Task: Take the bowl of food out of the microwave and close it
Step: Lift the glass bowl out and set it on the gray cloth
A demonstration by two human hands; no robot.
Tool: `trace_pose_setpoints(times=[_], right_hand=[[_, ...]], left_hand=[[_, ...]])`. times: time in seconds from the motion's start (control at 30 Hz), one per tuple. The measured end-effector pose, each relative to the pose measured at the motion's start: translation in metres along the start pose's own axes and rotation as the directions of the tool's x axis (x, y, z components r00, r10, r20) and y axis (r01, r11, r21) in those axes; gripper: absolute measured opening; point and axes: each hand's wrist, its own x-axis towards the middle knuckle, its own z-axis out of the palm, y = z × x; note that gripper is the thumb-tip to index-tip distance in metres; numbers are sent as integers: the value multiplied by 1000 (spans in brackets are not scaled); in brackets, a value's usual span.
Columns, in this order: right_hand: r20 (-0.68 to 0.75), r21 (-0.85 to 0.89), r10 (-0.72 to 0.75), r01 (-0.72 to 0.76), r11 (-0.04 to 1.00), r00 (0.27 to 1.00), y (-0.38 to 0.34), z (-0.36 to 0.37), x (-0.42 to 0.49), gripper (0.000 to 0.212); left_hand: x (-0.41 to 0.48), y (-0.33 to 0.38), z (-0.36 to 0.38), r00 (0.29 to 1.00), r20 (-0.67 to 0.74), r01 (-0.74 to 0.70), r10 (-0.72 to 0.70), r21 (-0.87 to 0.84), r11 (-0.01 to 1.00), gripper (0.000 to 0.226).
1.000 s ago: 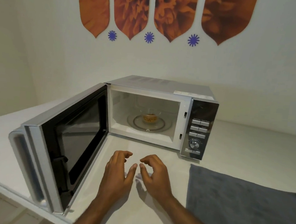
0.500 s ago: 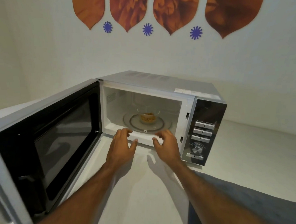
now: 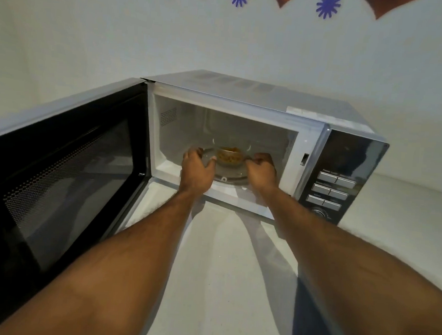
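Observation:
A silver microwave (image 3: 259,96) stands on a white counter with its door (image 3: 65,172) swung wide open to the left. Inside, a clear glass bowl (image 3: 229,157) with yellow-brown food rests on the glass turntable (image 3: 229,178). Both my arms reach into the cavity. My left hand (image 3: 196,171) presses against the bowl's left side, thumb at its wall. My right hand (image 3: 262,171) has its fingers curled onto the bowl's right rim. The bowl is upright and still rests on the turntable.
The control panel (image 3: 342,175) with buttons and a dial is to the right of the cavity. A grey cloth (image 3: 308,317) lies on the counter (image 3: 221,259) under my right forearm. The open door fills the left side. A wall stands close behind.
Both hands moved forward from the counter, past the cavity's front sill, and closed on the bowl's two sides. My view has come nearer to the microwave.

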Motion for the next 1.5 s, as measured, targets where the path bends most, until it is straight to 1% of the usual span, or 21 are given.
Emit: trace_pose_setpoints(times=[0.03,0.07,0.13,0.17,0.23,0.3,0.37,0.47,0.5,0.63,0.73,0.8,0.93,1.0,1.1,1.17,1.27,1.37,1.4,1.5], right_hand=[[-3,-16,49,-49,999,999,0,3,10,9],[-10,-13,81,-81,997,997,-2,4,17,9],[-7,40,140,-140,989,990,-2,10,30,36],[-6,79,162,-161,984,987,-2,12,33,44],[11,147,173,-173,974,985,-2,18,38,51],[40,184,177,-182,966,983,-4,23,40,53],[61,227,188,-197,954,980,-6,28,44,53],[111,282,218,-241,929,970,-8,34,48,49],[126,289,237,-264,920,963,-9,35,49,46],[142,325,278,-310,893,950,-9,36,47,39],[125,348,261,-289,892,957,-6,38,45,39],[88,369,248,-263,892,965,-5,37,46,38],[47,385,223,-223,896,974,-3,34,45,27],[36,431,209,-204,879,977,-4,32,42,32],[48,519,211,-205,830,976,-6,31,35,39],[52,572,228,-216,791,972,-6,30,31,38],[37,604,238,-212,768,970,-6,29,24,32],[57,626,236,-219,748,970,-6,25,14,31],[68,633,236,-225,741,969,-6,24,12,31],[93,652,232,-235,721,968,-8,21,3,24]], left_hand=[[5,-1,4,999,17,31,-30,-23,999,39],[10,-1,8,998,33,56,-55,-40,998,38],[18,2,15,996,47,81,-79,-53,995,34],[22,3,17,994,57,92,-88,-58,994,32],[29,7,23,989,97,116,-109,-67,991,29],[34,10,27,980,139,154,-140,-93,984,30],[41,13,32,966,171,216,-193,-133,967,40],[48,16,37,945,201,291,-260,-145,946,52],[49,15,39,943,208,293,-260,-145,945,51],[51,11,47,939,222,300,-262,-161,940,30],[50,9,51,948,188,292,-257,-193,937,22],[47,11,53,957,164,267,-237,-188,945,19],[45,16,54,964,133,256,-229,-243,936,12],[44,18,55,962,129,268,-239,-296,917,9],[41,20,55,958,137,283,-251,-339,897,10],[38,23,54,959,120,281,-256,-332,900,13],[33,26,50,956,115,292,-269,-358,887,17],[25,29,43,942,139,337,-306,-386,859,30],[23,29,42,940,145,342,-310,-382,859,31],[15,30,32,941,165,337,-294,-429,838,18]])
